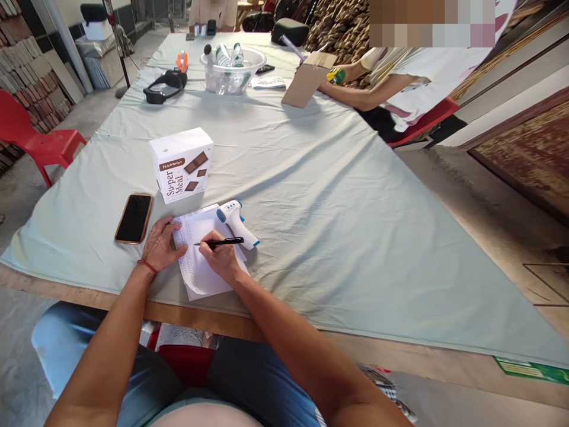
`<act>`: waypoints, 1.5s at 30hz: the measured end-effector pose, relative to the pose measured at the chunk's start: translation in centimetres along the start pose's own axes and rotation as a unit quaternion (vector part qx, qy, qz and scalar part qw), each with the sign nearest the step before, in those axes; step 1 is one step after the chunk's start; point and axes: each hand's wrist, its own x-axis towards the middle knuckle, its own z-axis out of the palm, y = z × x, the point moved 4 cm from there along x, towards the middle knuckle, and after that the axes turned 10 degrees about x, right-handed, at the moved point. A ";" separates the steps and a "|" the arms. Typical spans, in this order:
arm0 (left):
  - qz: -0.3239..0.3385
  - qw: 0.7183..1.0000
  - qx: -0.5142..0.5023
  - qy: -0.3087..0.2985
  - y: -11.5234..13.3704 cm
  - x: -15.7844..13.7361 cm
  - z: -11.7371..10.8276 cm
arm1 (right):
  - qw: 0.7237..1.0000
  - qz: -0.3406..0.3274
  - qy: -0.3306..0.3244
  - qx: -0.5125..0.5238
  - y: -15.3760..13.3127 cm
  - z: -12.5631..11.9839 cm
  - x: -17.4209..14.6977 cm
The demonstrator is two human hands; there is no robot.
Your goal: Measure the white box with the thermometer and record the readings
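My right hand (219, 256) is closed around a black pen (229, 241), its tip at the paper. Under it lies a stack of white paper sheets (202, 279), with small handwriting down the left side and a curled lower corner. My left hand (160, 244), a red cord at its wrist, rests with fingers apart on the left edge of the sheets. A white and blue infrared thermometer (237, 224) lies over their upper right part. Left of my left hand is a phone (134, 218) in a brown case, screen dark. Behind the paper stands a white Su-per Meal box (183, 166).
A pale green cloth covers the table (338, 237). Farther back are a black headset-like device (164, 87), an orange object (181, 61) and a clear basin (231, 77) with bottles. Across at the right, a seated person's hands (340, 77) are by a cardboard box (306, 80).
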 end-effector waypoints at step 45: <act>-0.011 0.998 -0.059 0.032 -2.1 0.6 -0.8 | 0.911 -0.178 -0.216 -0.303 -0.4 -0.2 1.5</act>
